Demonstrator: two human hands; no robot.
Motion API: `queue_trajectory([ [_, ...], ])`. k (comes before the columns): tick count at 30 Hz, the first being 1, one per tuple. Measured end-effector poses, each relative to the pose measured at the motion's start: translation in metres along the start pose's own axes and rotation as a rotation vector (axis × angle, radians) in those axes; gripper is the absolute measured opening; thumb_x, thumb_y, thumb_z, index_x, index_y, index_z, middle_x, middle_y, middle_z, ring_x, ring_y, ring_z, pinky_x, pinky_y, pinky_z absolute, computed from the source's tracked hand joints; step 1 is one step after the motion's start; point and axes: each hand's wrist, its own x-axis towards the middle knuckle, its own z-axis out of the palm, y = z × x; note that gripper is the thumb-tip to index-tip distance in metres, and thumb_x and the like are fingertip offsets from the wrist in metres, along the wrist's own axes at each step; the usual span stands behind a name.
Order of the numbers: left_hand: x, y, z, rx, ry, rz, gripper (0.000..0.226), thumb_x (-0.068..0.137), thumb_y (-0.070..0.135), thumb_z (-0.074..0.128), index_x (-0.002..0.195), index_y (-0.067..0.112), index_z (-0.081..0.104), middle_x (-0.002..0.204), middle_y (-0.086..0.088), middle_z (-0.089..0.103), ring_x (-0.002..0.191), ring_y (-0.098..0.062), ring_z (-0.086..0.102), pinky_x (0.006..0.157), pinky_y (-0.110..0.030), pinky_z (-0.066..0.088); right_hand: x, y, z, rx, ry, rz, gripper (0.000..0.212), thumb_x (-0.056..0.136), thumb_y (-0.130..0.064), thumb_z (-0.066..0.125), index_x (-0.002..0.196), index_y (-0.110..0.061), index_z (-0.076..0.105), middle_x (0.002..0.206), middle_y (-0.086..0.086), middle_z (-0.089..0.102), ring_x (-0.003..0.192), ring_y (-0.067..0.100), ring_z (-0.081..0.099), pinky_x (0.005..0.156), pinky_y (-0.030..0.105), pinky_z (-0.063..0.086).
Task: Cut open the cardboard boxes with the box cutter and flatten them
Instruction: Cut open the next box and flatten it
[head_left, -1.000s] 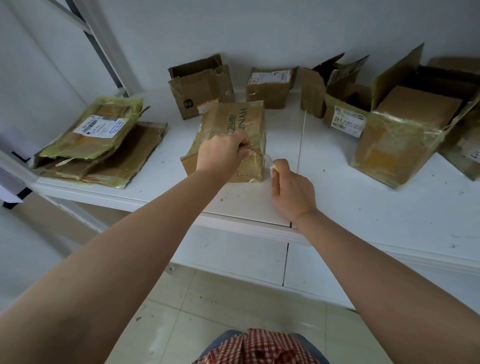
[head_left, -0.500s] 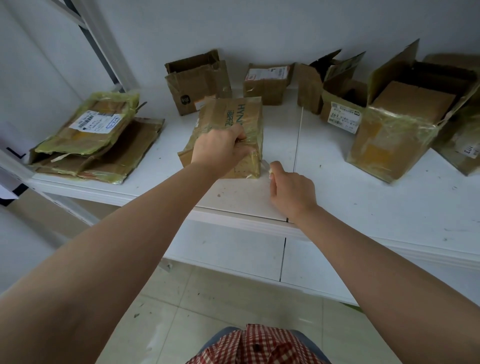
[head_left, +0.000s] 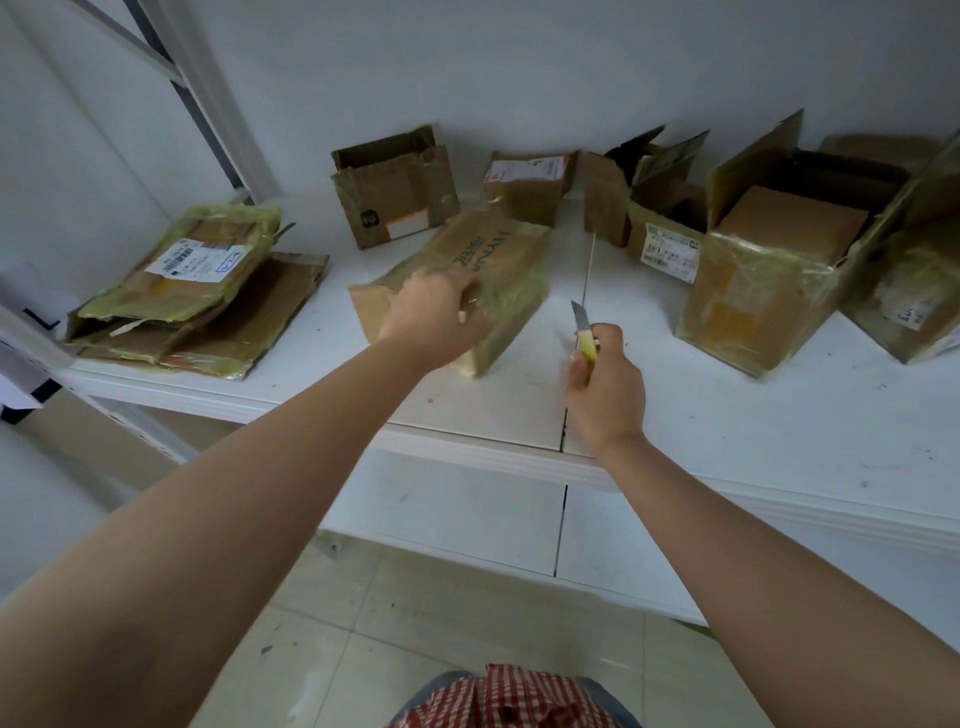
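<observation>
Since a moment ago the right hand (head_left: 605, 387) has drawn back from the taped box's (head_left: 483, 270) corner and now holds the blade clear of it, while the box itself has swung round under the left hand (head_left: 431, 317). Right-hand fingers are clenched round the yellow handle of the box cutter (head_left: 585, 332), its grey blade pointing up and away, just beside the box but apart from it. Left-hand fingers curl over the box's top edge, grasping it; the box stands tilted on the white shelf (head_left: 727, 426), one near corner down. Printed green lettering runs along its upper face. Left of it lies a stack of flattened boxes (head_left: 192, 306), the topmost bearing a white shipping label. Along the wall stand an open box (head_left: 395, 192), a small labelled box (head_left: 527, 187), and further opened boxes (head_left: 769, 249) to the right, shiny with tape. Below, a red checked garment (head_left: 519, 699) shows over the tiled floor (head_left: 415, 623).
</observation>
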Motion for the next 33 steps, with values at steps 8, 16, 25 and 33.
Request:
queue_trajectory([
  [8,-0.026,-0.046,-0.009,0.139,-0.013,0.064,0.047,0.077,0.030,0.066,0.119,0.014,0.051,0.115,-0.009,0.058,0.103,-0.030,0.050,0.084,-0.040,0.047,0.013,-0.020,-0.004,-0.125,0.065,-0.153,0.041,0.086,-0.041,0.063,0.117,-0.019,0.051,0.113,0.005,0.048,0.078,0.022,0.055,0.059,0.029,0.041],
  [16,-0.024,-0.041,0.028,0.251,0.197,0.079,0.064,0.069,0.041,0.080,0.115,0.009,0.051,0.110,-0.009,0.056,0.102,-0.027,0.050,0.084,-0.036,0.047,0.040,-0.036,0.003,-0.468,-0.075,-0.496,0.069,0.078,-0.040,0.073,0.137,-0.031,0.040,0.141,0.002,0.038,0.086,0.023,0.061,0.057,0.025,0.039],
  [25,-0.022,-0.048,0.036,0.270,0.271,0.159,0.050,0.066,0.033,0.081,0.107,0.011,0.061,0.094,-0.007,0.062,0.080,-0.030,0.059,0.058,-0.034,0.051,0.047,-0.029,0.017,-0.351,-0.080,-0.399,0.056,0.079,-0.027,0.073,0.128,-0.024,0.047,0.135,0.001,0.040,0.078,0.024,0.060,0.059,0.026,0.042],
  [33,-0.004,-0.064,0.001,0.332,0.140,0.329,0.057,0.073,0.047,0.074,0.114,0.010,0.061,0.096,-0.009,0.069,0.075,-0.032,0.066,0.058,-0.038,0.056,0.055,-0.053,0.003,-0.514,-0.114,-0.419,0.072,0.078,-0.060,0.063,0.137,-0.028,0.036,0.138,0.000,0.034,0.093,0.023,0.060,0.068,0.030,0.045],
])
